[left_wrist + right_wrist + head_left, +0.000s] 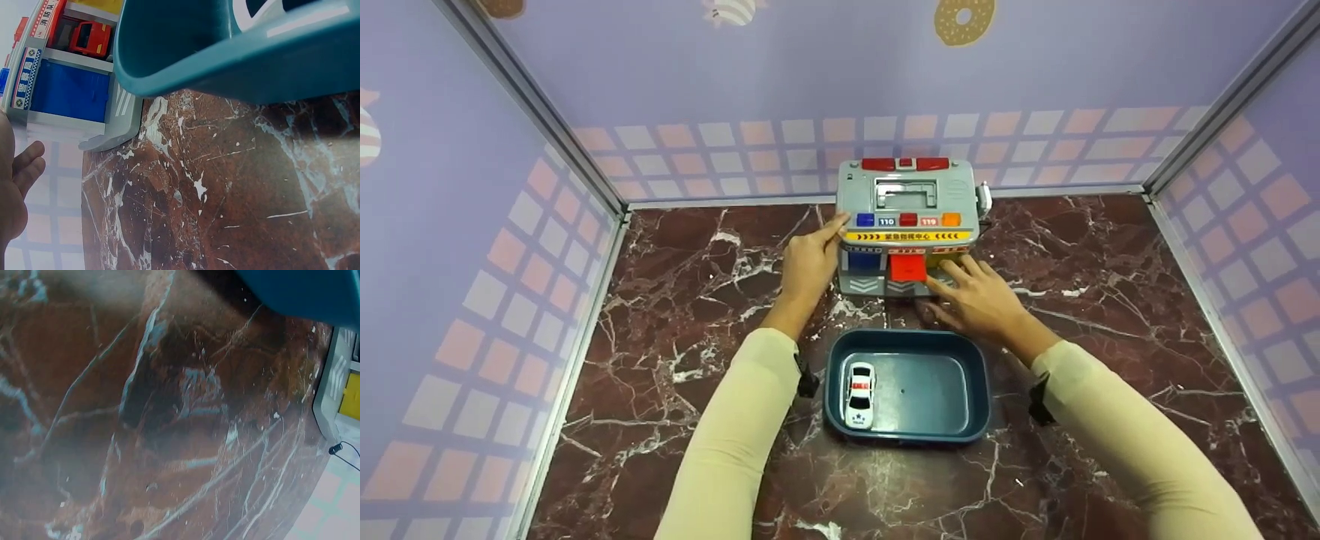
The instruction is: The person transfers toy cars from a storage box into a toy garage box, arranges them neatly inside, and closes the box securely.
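A grey toy garage (855,196) stands against the back wall with red, blue and orange parts on its roof. My left hand (810,262) rests along its left side, fingertips at the roof's front corner. In front of the right bay, my right hand (982,300) has its fingers at the yellow door (351,396). The middle bay's red door (908,268) sticks out in the head view. Inside that bay a red toy vehicle (90,39) shows in the left wrist view, beside the lowered blue door (70,90). The right hand is outside the right wrist view.
A dark teal tub (907,437) sits in front of the garage, between the forearms. In it lies a white toy police car (859,397) along the left side. Patterned wall panels (885,82) enclose the marbled tabletop (675,427). A thin black cord (349,453) trails beside the garage.
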The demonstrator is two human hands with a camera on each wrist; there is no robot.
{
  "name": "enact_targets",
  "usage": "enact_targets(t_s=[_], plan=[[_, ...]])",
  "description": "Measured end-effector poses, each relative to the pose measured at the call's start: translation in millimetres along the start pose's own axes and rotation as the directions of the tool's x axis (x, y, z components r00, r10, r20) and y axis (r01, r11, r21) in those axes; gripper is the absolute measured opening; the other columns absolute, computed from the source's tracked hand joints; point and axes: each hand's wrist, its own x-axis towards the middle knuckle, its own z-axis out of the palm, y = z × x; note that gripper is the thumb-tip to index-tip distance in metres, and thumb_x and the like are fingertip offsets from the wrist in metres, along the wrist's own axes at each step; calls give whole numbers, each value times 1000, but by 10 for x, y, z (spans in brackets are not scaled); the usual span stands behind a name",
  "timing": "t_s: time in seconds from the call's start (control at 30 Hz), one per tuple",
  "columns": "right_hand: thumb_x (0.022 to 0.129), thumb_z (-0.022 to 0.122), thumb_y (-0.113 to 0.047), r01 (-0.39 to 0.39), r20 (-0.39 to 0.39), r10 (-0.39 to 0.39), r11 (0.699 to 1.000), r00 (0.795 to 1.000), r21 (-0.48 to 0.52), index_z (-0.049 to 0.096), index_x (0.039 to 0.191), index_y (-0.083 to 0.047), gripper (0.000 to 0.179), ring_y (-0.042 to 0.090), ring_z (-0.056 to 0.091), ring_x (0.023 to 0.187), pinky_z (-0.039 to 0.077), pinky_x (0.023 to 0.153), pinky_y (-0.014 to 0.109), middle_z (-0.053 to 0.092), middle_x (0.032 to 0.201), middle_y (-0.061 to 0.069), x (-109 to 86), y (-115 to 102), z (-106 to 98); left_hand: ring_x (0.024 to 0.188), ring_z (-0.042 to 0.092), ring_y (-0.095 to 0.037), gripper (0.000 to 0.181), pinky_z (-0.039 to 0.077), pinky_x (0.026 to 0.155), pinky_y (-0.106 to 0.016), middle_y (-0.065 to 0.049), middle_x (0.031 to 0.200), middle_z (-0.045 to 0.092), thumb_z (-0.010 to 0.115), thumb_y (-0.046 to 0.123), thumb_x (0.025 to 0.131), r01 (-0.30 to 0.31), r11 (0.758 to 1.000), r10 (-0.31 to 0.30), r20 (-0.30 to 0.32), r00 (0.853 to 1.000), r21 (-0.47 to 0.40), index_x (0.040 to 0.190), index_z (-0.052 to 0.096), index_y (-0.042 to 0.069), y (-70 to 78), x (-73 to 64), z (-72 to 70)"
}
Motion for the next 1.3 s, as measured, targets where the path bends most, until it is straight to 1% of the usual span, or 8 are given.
enact_targets(t_s=[0.13,0.27,0.37,0.47,0.6,0.8,1.1,1.3], plan=[[102,75,-41,31,-101,-33,999,994,-17,70,143,-12,50,46,63,123,60,99,61,66,144,23,-7,19,-43,100,81,-50,30,66,85,-61,-5,134,78,70,35,110,-1,1000,1,1,1000,-3,138,79,29,-17,-14,-6],[103,74,-38,28,-220,-35,999,975,-38,71,136,-12,42,45,64,118,60,94,58,66,139,23,46,26,-89,100,81,-50,30,66,87,-62,-5,133,78,70,34,110,-2,1000,2,-4,1000,-13,137,80,28,-18,-19,-13],[104,74,-37,7,-291,-16,999,957,-35,70,135,-12,40,47,63,119,58,95,60,65,138,24,112,18,-126,103,80,-51,29,66,88,-62,-6,133,78,70,34,110,-2,1000,2,-7,1000,-15,137,80,28,-22,-22,-8],[105,73,-36,-18,-320,13,1000,947,-11,69,137,-12,41,47,62,122,55,99,63,64,140,24,191,1,-155,104,80,-50,30,66,87,-63,-7,133,78,69,35,110,2,1000,-2,-1,1000,-10,137,80,29,-27,-24,0],[105,73,-42,-53,-290,54,999,955,11,66,144,-15,48,46,61,127,51,104,65,63,147,23,313,-47,-191,104,80,-49,30,66,88,-63,-10,132,78,70,36,110,7,1000,-7,1,1000,-8,137,80,30,-35,-17,12],[102,78,-47,-135,-163,133,991,978,-2,60,150,-23,57,48,58,131,49,106,67,59,148,20,460,-125,-223,104,80,-50,30,66,89,-61,-11,132,78,70,37,109,4,1000,-4,4,1000,-10,137,79,30,-25,1,13],[94,85,-53,-176,-79,169,980,982,-95,53,157,-21,77,49,55,134,50,106,66,56,152,23,567,-161,-155,103,81,-50,30,66,88,-62,-11,132,78,69,36,110,4,1000,-4,-1,1000,-14,138,79,30,-17,-6,19],[96,85,-51,-210,-30,208,972,978,-101,49,159,-23,78,52,52,140,47,113,68,51,158,28,624,-184,-70,103,80,-51,29,66,86,-63,-8,134,78,69,34,110,0,1000,0,-9,1000,-20,137,80,29,-1,-5,15]])
